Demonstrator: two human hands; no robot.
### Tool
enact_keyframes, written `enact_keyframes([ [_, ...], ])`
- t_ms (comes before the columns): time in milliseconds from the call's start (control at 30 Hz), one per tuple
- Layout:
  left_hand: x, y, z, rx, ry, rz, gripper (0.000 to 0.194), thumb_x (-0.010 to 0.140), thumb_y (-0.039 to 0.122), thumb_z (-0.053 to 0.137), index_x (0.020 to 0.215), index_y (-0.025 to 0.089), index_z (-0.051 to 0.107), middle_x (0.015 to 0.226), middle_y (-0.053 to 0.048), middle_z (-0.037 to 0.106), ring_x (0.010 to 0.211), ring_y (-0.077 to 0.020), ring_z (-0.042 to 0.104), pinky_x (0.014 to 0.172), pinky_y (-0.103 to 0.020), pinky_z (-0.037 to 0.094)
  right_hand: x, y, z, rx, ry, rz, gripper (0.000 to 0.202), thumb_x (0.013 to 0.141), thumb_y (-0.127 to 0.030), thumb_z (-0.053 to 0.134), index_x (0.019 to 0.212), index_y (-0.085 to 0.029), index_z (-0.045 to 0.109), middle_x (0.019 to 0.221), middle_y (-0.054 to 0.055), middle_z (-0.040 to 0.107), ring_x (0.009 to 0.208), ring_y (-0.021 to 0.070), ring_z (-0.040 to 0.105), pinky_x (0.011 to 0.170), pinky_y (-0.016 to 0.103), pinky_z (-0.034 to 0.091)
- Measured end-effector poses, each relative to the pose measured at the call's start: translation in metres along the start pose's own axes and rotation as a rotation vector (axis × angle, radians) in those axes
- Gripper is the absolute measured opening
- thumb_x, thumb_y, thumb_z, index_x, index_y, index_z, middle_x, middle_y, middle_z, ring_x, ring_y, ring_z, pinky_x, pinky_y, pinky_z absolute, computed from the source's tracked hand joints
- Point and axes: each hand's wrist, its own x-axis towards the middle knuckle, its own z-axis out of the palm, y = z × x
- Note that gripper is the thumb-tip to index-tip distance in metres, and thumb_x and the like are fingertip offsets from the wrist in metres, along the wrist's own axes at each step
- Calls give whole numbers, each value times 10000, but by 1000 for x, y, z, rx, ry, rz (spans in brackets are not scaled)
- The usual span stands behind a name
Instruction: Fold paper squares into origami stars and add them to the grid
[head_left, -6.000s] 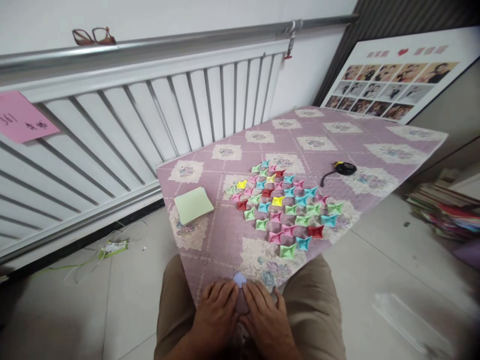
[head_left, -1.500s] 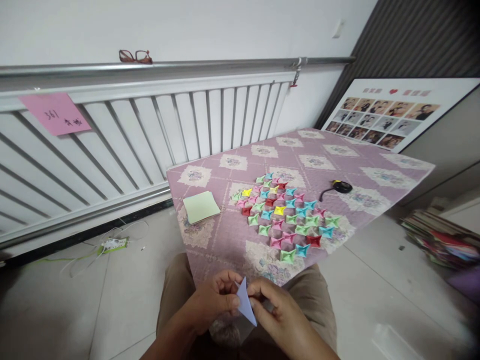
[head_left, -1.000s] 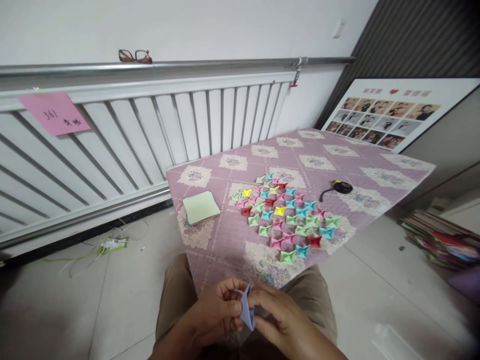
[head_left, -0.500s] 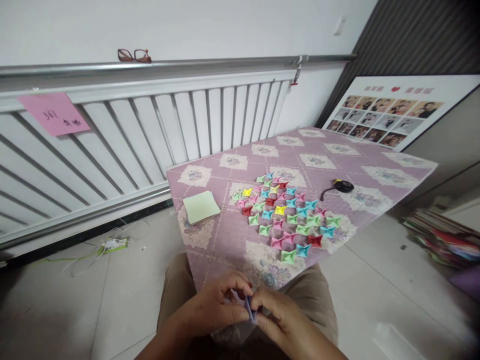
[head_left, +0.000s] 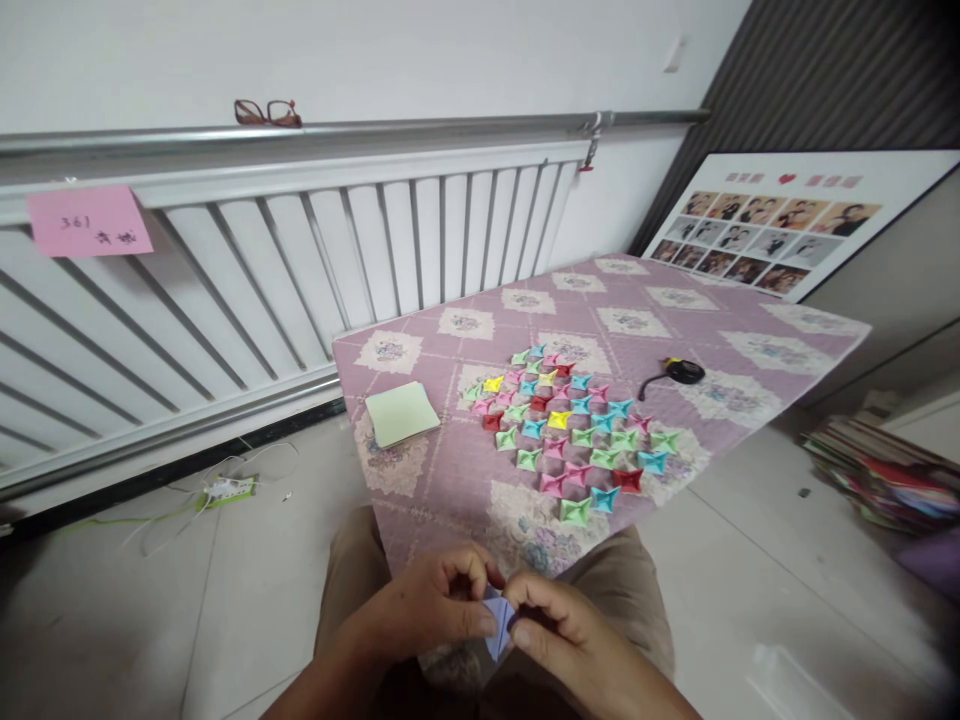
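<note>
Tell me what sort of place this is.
Probably a room in a home: a flowered tablecloth, a white radiator along the wall, and a framed photo board suggest it.

Left hand [head_left: 439, 603] and right hand [head_left: 561, 628]: both bare. Left forearm [head_left: 330, 668] and right forearm [head_left: 641, 690]: bare too, as far as bottom edge of view. Trousers [head_left: 637, 612]: khaki-brown, plain, matte cloth, long-legged, rounded over left thigh [head_left: 351, 570] and right thigh [head_left: 622, 575], soft creases along outer sides. Same colour both legs, duller where shaded. Lap [head_left: 401, 692] very dark, cloth detail there hard to tell.
</note>
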Motion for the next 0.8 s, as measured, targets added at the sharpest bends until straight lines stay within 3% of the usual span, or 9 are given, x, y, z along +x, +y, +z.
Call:
enact_keyframes([
  [233, 3, -4, 9, 21, 205, -62, 342, 676, 374, 750, 696, 169, 478, 997, -36, 537, 764, -118, 493, 668, -242, 381, 6, 19, 13, -43, 280, -21, 267, 887, -405, 500, 718, -204, 544, 703, -19, 518, 675, 137, 491, 638, 246, 401],
  [367, 4, -5, 17, -126, 260, -89, 410, 642, 413, 775, 855, 200, 497, 879, 6, 538, 663, -95, 470, 617, -233, 359, 8, 26, 16, -125, 396, -114, 234, 879, -355, 525, 701, -204, 543, 691, -15, 541, 651, 134, 514, 617, 238, 402],
  [433, 5, -8, 20, -143, 246, -97, 455, 637, 432, 780, 915, 198, 506, 785, 26, 524, 641, -95, 458, 609, -228, 346, 8, 28, 17, -153, 428, -163, 204, 881, -329, 533, 718, -208, 554, 717, -11, 568, 672, 133, 537, 632, 235, 409],
  [567, 3, -18, 24, -61, 234, -109, 393, 709, 499, 705, 781, 174, 496, 602, 54, 459, 551, -85, 398, 557, -226, 307, 9, 28, 21, -150, 448, -194, 212, 888, -318, 533, 709, -213, 572, 727, -7, 588, 696, 133, 559, 647, 232, 416],
  [800, -2, -16, 24, 236, 327, -83, 195, 774, 332, 630, 781, 156, 546, 699, 21, 492, 663, -117, 431, 627, -238, 346, 8, 25, 25, 21, 478, -53, 232, 831, -427, 572, 763, -209, 607, 726, 4, 598, 687, 157, 559, 635, 252, 438],
])
